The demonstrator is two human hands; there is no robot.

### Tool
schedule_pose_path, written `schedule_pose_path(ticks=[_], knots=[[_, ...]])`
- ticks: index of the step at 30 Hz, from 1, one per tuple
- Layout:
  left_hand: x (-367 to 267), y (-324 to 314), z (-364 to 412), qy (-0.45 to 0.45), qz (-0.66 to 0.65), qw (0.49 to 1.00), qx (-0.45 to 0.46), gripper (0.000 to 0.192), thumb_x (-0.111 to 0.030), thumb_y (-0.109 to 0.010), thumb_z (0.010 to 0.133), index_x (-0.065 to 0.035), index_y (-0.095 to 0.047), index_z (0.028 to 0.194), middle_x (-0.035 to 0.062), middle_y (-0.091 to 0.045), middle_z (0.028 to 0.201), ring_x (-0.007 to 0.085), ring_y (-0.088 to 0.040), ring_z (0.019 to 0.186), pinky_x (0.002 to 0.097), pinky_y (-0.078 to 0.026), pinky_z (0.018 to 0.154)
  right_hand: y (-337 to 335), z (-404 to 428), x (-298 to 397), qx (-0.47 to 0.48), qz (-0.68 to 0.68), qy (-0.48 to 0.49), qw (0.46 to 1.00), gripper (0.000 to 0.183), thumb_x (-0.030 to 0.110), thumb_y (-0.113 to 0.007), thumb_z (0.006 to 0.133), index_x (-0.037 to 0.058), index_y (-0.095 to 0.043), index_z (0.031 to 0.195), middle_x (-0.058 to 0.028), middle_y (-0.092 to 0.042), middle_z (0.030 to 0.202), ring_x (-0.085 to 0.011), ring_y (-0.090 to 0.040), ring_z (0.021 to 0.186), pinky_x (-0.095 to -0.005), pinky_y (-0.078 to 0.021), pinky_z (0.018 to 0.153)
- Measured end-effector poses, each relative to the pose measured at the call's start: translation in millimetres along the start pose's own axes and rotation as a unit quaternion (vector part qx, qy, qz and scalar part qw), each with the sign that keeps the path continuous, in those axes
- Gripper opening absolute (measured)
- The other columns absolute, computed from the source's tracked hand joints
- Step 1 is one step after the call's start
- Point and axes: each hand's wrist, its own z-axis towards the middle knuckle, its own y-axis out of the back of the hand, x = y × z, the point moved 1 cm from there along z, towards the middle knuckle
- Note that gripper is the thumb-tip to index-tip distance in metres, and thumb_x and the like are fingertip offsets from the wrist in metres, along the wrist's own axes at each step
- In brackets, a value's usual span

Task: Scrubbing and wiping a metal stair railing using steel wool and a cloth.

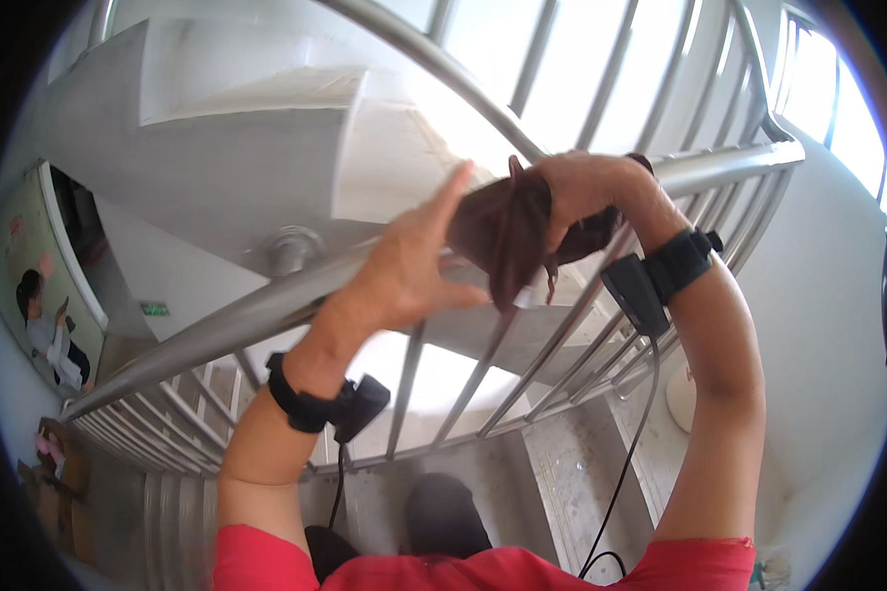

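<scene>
A dark brown cloth [514,233] is bunched over the stainless steel handrail [229,330] in front of me. My right hand [588,181] grips it from above, with some fingers hidden behind its folds. To the left of the cloth is my left hand [406,270], thumb and fingers spread around its near side. Motion blurs this hand, and I cannot tell whether it touches the cloth. Each wrist wears a black strap with a small device, such as the wrist device [639,295] on my right, and a cable hangs from each.
Metal balusters [406,391] run below the rail, with stair steps [569,473] by my feet. The underside of another flight [244,162] is across the rail. A person [52,340] is by a door at far left, above cardboard boxes [63,510]. A window [820,81] is upper right.
</scene>
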Motion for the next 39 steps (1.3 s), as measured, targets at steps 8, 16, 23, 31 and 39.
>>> schedule_pose_path(ticks=[8, 16, 23, 31, 39], knots=[[-1.8, 74.0, -118.8, 0.014, 0.179, 0.978, -0.103, 0.072, -0.024, -0.074, 0.069, -0.0061, -0.041, 0.131, 0.0203, -0.032, 0.137, 0.0389, -0.032, 0.126, 0.0485, -0.027, 0.103, -41.8, 73.9, 149.5, -0.065, -0.013, 0.144, 0.987, 0.056, 0.039, -0.076, 0.053, -0.0005, -0.061, 0.089, -0.0187, -0.065, 0.077, -0.0349, -0.063, 0.077, -0.0414, -0.0487, 0.071], [15.6, 164.1, -278.1, 0.258, 0.164, 0.932, -0.197, 0.051, -0.008, -0.068, 0.072, -0.0029, -0.049, 0.119, 0.0183, -0.042, 0.127, 0.033, -0.042, 0.117, 0.0414, -0.035, 0.097, -78.1, 92.0, 238.7, -0.087, 0.012, 0.067, 0.994, 0.064, 0.037, -0.073, 0.057, -0.0052, -0.054, 0.1, -0.0231, -0.062, 0.092, -0.0354, -0.061, 0.089, -0.0441, -0.0467, 0.08], [7.9, 189.5, -331.6, 0.382, 0.115, 0.883, -0.249, 0.037, -0.001, -0.065, 0.072, -0.0071, -0.056, 0.107, 0.0121, -0.048, 0.119, 0.0211, -0.056, 0.091, 0.0322, -0.047, 0.077, -82.6, 105.3, 273.8, -0.174, -0.036, 0.178, 0.968, 0.074, 0.038, -0.067, 0.065, 0.0014, -0.046, 0.125, -0.0215, -0.046, 0.127, -0.0385, -0.032, 0.127, -0.0533, -0.0249, 0.103], [-15.0, 225.5, -382.5, 0.383, 0.105, 0.871, -0.29, 0.025, 0.001, -0.061, 0.073, -0.0052, -0.059, 0.098, 0.0092, -0.053, 0.111, 0.0144, -0.059, 0.075, 0.0249, -0.047, 0.063, -67.9, 124.9, 255.8, -0.196, 0.136, 0.066, 0.969, 0.058, 0.038, -0.052, 0.076, -0.0002, -0.053, 0.12, -0.017, -0.054, 0.122, -0.0268, -0.045, 0.121, -0.0417, -0.0358, 0.1], [-32.5, 241.4, -420.3, 0.468, 0.111, 0.839, -0.256, 0.02, -0.001, -0.061, 0.075, -0.0047, -0.06, 0.095, 0.0069, -0.056, 0.106, 0.014, -0.059, 0.079, 0.025, -0.048, 0.068, -40.6, 115.7, 207.0, -0.047, 0.082, -0.103, 0.99, 0.052, 0.044, -0.045, 0.079, -0.0011, -0.067, 0.093, -0.0239, -0.063, 0.099, -0.0367, -0.059, 0.099, -0.0427, -0.0438, 0.09]])
